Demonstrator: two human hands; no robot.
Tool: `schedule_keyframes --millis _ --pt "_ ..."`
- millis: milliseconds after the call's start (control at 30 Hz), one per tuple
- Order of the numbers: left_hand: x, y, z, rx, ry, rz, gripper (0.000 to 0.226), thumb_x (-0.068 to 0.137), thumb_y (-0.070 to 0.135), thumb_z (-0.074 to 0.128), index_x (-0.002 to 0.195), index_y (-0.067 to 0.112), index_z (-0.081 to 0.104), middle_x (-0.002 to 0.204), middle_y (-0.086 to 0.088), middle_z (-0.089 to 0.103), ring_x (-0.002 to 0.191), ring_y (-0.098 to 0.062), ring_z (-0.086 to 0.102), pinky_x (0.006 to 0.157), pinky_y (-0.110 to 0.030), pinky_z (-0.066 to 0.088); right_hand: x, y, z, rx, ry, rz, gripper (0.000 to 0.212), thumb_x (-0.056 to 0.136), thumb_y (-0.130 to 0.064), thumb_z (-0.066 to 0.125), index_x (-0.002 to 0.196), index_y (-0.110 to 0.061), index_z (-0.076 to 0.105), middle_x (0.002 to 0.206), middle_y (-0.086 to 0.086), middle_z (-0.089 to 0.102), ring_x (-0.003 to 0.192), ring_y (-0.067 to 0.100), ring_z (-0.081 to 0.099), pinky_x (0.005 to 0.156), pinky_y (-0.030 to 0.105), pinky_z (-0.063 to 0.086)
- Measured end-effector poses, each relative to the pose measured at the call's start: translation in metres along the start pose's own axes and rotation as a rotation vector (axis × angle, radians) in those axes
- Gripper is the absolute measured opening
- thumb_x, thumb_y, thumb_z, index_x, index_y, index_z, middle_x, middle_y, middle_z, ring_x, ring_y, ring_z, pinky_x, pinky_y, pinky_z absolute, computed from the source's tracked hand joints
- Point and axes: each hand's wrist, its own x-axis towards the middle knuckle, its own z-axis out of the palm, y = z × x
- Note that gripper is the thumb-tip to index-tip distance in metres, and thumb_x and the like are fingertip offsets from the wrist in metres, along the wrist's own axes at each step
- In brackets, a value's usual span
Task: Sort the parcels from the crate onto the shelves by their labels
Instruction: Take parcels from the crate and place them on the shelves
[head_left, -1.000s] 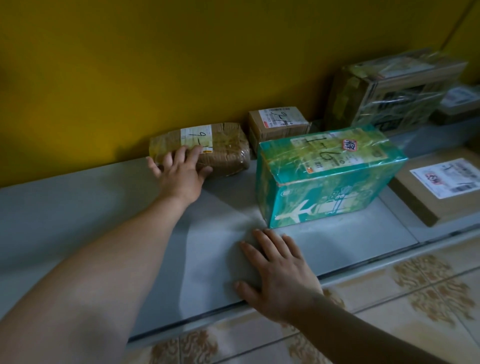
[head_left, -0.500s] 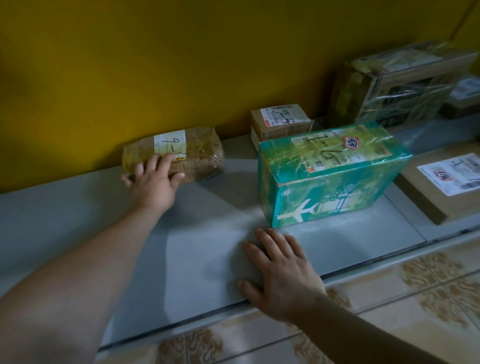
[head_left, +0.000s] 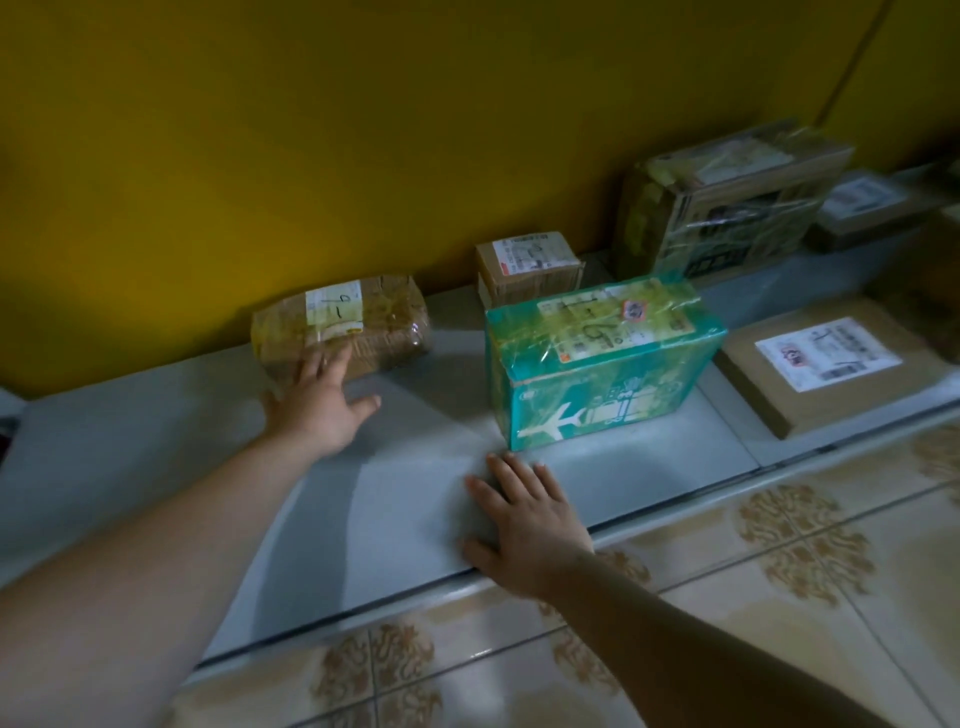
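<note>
A brown tape-wrapped parcel (head_left: 343, 325) with a white label reading "9-" lies on the low grey shelf (head_left: 156, 431) against the yellow wall. My left hand (head_left: 317, 402) is spread open in front of it, fingertips at its near face. My right hand (head_left: 524, 514) lies flat on the shelf's front edge, just before a teal box (head_left: 597, 364) marked "1-6". The crate is out of view.
Behind the teal box stands a small brown box (head_left: 530, 265). To the right are a large taped carton (head_left: 727, 208), a flat brown parcel with a white label (head_left: 831, 371) and another flat parcel (head_left: 872, 208). Patterned floor tiles (head_left: 727, 597) run below the shelf edge.
My left hand slid the "9-" parcel leftwards along the wall, then drew back from its top to its near face. My right hand stayed flat on the shelf.
</note>
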Motion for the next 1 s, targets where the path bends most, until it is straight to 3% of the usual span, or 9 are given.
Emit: schedule_keyframes --millis 67,167,467,667,767,1000 --pt "-0.035 0.011 -0.016 -0.021 -0.069 0.044 0.077 0.092 0.055 0.052 0.154 0.033 0.012 0.163 0.001 0.006 0.149 -0.025 0.007 0.117 -0.055 0.014 -0.017 -0.006 -0.021 0.021 -0.119 0.062 0.083 0.084 -0.068 0.022 0.156 -0.028 0.018 0.166 0.007 0.007 0.152 0.027 0.002 0.120 0.040 -0.006" --pt "-0.082 0.026 -0.053 -0.026 -0.158 0.124 0.075 0.093 0.050 0.054 0.154 0.029 0.015 0.162 -0.001 0.010 0.149 -0.022 0.008 0.117 -0.049 0.016 -0.059 -0.018 -0.066 0.013 -0.268 0.180 0.078 0.095 -0.061 0.038 0.158 -0.026 0.008 0.166 0.008 0.000 0.152 0.029 0.002 0.121 0.046 0.004" --pt "-0.234 0.062 -0.226 -0.068 -0.261 0.210 0.072 0.093 0.047 0.054 0.153 0.028 0.019 0.161 -0.001 0.017 0.148 -0.020 0.014 0.117 -0.048 0.019 -0.192 -0.102 -0.262 0.016 -0.261 0.263 0.074 0.096 -0.061 0.039 0.156 -0.022 0.018 0.162 0.009 0.019 0.149 0.029 0.015 0.120 0.047 0.015" --pt "-0.368 0.060 -0.353 -0.141 -0.244 0.082 0.070 0.095 0.045 0.053 0.153 0.026 0.020 0.161 -0.002 0.017 0.148 -0.023 0.014 0.117 -0.047 0.020 -0.275 -0.164 -0.391 -0.026 -0.236 0.166 0.071 0.095 -0.061 0.040 0.154 -0.023 0.023 0.162 0.008 0.020 0.150 0.028 0.016 0.121 0.048 0.017" --pt "-0.434 0.052 -0.415 -0.194 -0.175 -0.012 0.070 0.094 0.045 0.055 0.153 0.028 0.021 0.161 -0.001 0.018 0.147 -0.025 0.019 0.116 -0.047 0.022 -0.313 -0.202 -0.452 -0.099 -0.203 0.058 0.071 0.096 -0.061 0.041 0.153 -0.022 0.026 0.159 0.010 0.028 0.146 0.029 0.024 0.118 0.047 0.022" --pt "-0.563 -0.019 -0.541 -0.214 0.020 -0.146 0.075 0.091 0.050 0.058 0.152 0.025 0.024 0.159 -0.001 0.024 0.145 -0.025 0.022 0.115 -0.048 0.027 -0.374 -0.327 -0.553 -0.259 -0.098 -0.229 0.076 0.095 -0.065 0.039 0.155 -0.021 0.024 0.159 0.008 0.027 0.146 0.030 0.023 0.119 0.047 0.022"
